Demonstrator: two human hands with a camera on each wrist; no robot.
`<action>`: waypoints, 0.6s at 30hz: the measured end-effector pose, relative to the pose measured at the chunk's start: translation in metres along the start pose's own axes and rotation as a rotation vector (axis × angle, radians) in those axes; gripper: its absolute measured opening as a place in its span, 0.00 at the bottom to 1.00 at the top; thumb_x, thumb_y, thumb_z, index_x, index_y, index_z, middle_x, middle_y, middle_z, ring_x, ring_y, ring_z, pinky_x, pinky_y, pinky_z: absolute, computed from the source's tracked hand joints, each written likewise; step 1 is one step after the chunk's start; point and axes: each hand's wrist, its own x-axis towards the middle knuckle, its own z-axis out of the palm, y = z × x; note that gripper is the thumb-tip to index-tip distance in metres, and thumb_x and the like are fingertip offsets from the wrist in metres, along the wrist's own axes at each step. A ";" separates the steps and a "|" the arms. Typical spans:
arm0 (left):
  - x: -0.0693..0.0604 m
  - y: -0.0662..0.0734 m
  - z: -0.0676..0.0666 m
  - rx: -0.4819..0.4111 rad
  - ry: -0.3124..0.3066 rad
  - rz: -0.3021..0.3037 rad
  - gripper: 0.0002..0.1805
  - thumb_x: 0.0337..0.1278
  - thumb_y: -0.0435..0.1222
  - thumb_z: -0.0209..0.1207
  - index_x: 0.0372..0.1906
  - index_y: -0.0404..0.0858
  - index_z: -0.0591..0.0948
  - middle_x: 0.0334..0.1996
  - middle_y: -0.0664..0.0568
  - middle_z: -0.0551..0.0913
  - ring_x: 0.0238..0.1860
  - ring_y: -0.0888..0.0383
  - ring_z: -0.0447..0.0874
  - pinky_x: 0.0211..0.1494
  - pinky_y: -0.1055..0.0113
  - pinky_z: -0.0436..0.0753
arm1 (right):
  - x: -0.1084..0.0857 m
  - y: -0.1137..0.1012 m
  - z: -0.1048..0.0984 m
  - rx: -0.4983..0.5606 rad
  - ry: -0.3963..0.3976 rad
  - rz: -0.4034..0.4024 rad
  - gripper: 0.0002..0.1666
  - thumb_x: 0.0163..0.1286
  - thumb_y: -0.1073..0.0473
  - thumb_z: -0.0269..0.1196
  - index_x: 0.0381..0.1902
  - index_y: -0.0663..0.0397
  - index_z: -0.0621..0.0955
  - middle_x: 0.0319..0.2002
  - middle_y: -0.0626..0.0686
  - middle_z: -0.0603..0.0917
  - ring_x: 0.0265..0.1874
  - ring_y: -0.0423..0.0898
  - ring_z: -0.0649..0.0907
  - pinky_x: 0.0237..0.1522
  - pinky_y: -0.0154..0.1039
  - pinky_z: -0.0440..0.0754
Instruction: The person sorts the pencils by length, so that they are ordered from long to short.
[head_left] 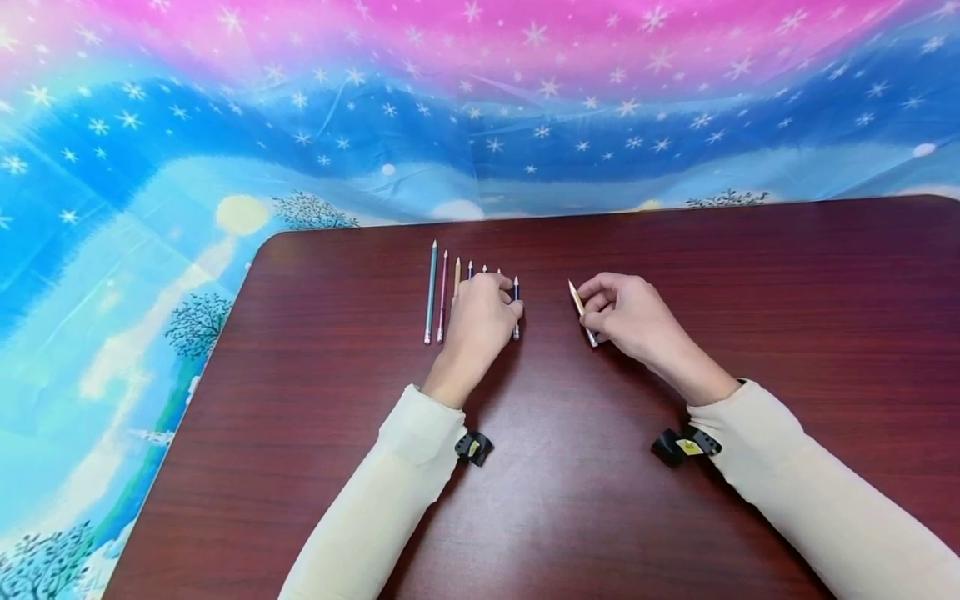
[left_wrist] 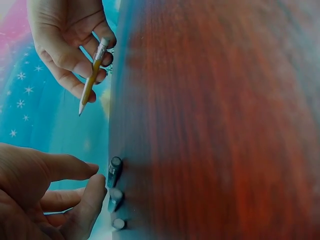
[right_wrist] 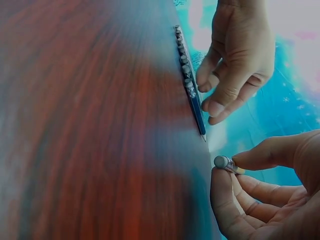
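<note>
My right hand (head_left: pixel 630 317) pinches a short yellow pencil (head_left: pixel 577 302) between thumb and fingers, its point tilted away and its metal-banded eraser end toward me. To its left, my left hand (head_left: pixel 483 321) hovers over a row of pencils, thumb and forefinger bent close together with nothing seen between them. Beside that thumb lies a short navy pencil (head_left: pixel 516 287). A long teal pencil (head_left: pixel 431 292) and a dark pink pencil (head_left: pixel 444 287) are at the row's left end. Several pencils between are partly hidden by the left hand, including a yellow-tan one (head_left: pixel 457 271).
The pencils lie on a dark reddish-brown wooden table (head_left: pixel 555 467), side by side, points facing the far edge. Behind and left of the table hangs a pink and blue snowflake-patterned cloth (head_left: pixel 450 100). Each wrist wears a black camera strap (head_left: pixel 474 448).
</note>
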 end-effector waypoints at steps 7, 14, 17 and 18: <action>0.000 -0.010 -0.004 -0.097 0.001 0.029 0.13 0.69 0.34 0.66 0.54 0.36 0.88 0.36 0.52 0.89 0.34 0.59 0.86 0.39 0.67 0.83 | 0.008 -0.004 0.010 -0.008 0.019 0.000 0.21 0.65 0.72 0.57 0.56 0.70 0.80 0.36 0.59 0.86 0.24 0.40 0.84 0.32 0.36 0.88; -0.004 -0.022 -0.010 -0.173 0.004 0.044 0.14 0.71 0.36 0.62 0.55 0.37 0.87 0.30 0.56 0.87 0.25 0.63 0.82 0.32 0.71 0.77 | 0.015 -0.011 0.020 -0.024 0.032 0.003 0.21 0.64 0.72 0.58 0.55 0.72 0.80 0.34 0.60 0.87 0.21 0.39 0.84 0.31 0.37 0.90; -0.007 -0.026 -0.013 -0.164 0.018 0.057 0.15 0.70 0.36 0.61 0.56 0.38 0.87 0.30 0.56 0.86 0.28 0.64 0.78 0.37 0.69 0.74 | 0.018 -0.012 0.024 -0.029 0.039 0.007 0.20 0.64 0.72 0.58 0.54 0.71 0.81 0.33 0.59 0.87 0.21 0.39 0.84 0.31 0.37 0.90; -0.009 -0.028 -0.014 -0.167 0.017 0.062 0.15 0.69 0.36 0.61 0.56 0.37 0.87 0.30 0.56 0.86 0.28 0.63 0.78 0.38 0.69 0.75 | 0.019 -0.013 0.026 -0.031 0.041 0.008 0.19 0.64 0.72 0.58 0.53 0.71 0.81 0.33 0.59 0.87 0.20 0.39 0.84 0.31 0.37 0.90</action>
